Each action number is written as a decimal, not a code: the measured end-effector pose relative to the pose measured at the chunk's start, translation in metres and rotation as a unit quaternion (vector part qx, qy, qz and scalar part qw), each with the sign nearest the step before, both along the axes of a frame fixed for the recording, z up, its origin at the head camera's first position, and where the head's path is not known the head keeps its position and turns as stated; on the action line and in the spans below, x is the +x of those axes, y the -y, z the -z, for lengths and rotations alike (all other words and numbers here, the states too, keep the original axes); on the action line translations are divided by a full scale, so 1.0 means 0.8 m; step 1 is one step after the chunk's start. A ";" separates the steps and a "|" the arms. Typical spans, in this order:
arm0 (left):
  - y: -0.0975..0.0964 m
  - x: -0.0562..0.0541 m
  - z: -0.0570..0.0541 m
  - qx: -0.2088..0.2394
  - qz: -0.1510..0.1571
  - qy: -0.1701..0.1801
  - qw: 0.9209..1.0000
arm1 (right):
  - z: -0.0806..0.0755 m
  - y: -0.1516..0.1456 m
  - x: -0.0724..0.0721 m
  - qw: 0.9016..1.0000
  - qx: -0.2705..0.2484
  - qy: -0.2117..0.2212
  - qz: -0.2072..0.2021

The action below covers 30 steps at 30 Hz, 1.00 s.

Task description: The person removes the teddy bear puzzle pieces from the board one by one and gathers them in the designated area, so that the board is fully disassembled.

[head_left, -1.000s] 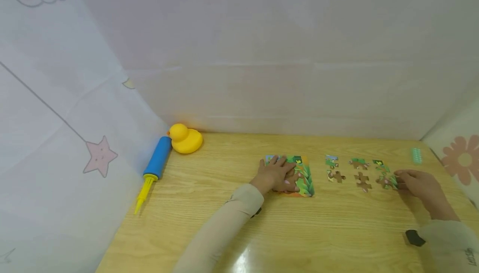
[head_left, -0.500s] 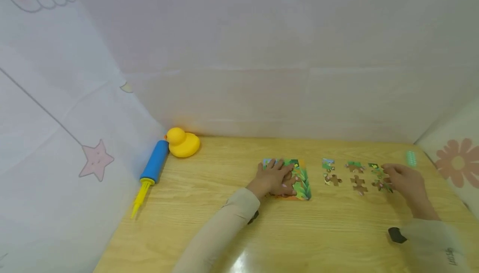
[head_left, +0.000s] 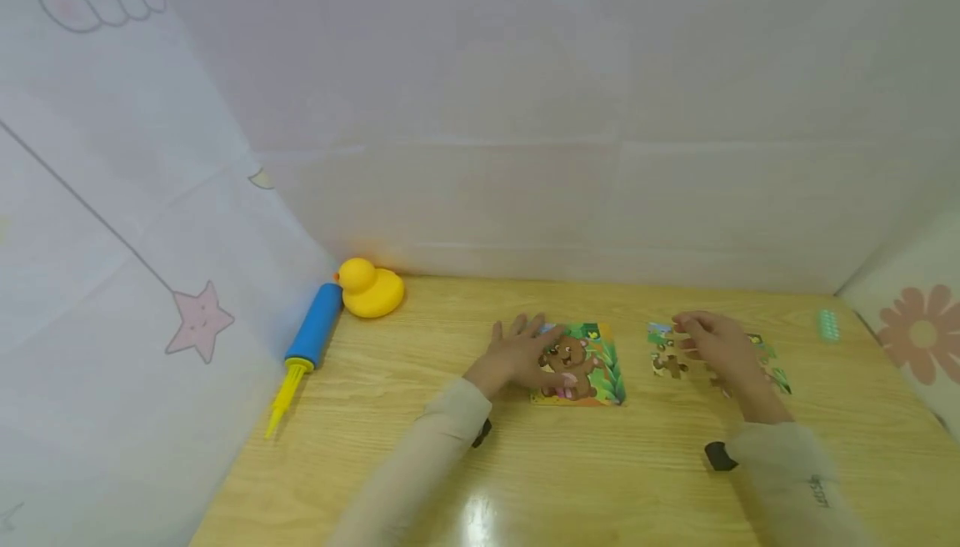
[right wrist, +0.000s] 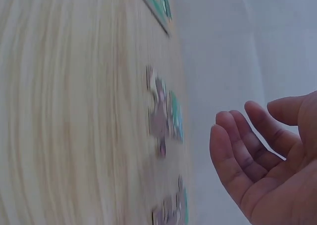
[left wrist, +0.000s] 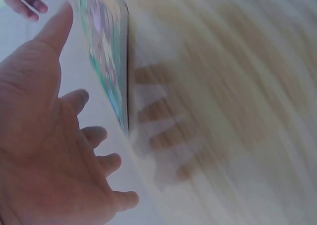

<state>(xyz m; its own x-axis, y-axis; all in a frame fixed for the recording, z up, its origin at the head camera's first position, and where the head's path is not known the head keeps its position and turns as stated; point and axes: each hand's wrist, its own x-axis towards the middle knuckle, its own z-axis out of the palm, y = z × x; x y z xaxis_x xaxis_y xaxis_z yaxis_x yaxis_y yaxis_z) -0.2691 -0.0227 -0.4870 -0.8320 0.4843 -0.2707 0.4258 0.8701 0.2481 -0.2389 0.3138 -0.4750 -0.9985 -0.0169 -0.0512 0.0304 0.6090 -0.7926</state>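
Left hand (head_left: pixel 520 358): fingers spread, released, over the left edge of the puzzle board (head_left: pixel 606 382); contact not certain. Board lies flat on the table (head_left: pixel 585 464), near its middle: roughly square, smiling brown bear, green leaves, orange borders. Right of it, apart, loose puzzle pieces (head_left: pixel 675 366): thin, flat, knobbed and notched, printed brown, green and blue; some hidden by the right hand (head_left: pixel 716 353). Right fingers loosely bent, nothing between them. Table surface pale, streaked wood grain, glossy in front. Left wrist view adds the board's thin pale edge and finger shadows on the table; right wrist view shows the gap between right fingers and pieces, which the head view conceals.
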 end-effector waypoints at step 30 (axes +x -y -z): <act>0.045 -0.001 -0.003 -0.038 -0.001 0.057 0.998 | 0.026 0.182 -0.025 0.980 -0.011 0.093 -0.174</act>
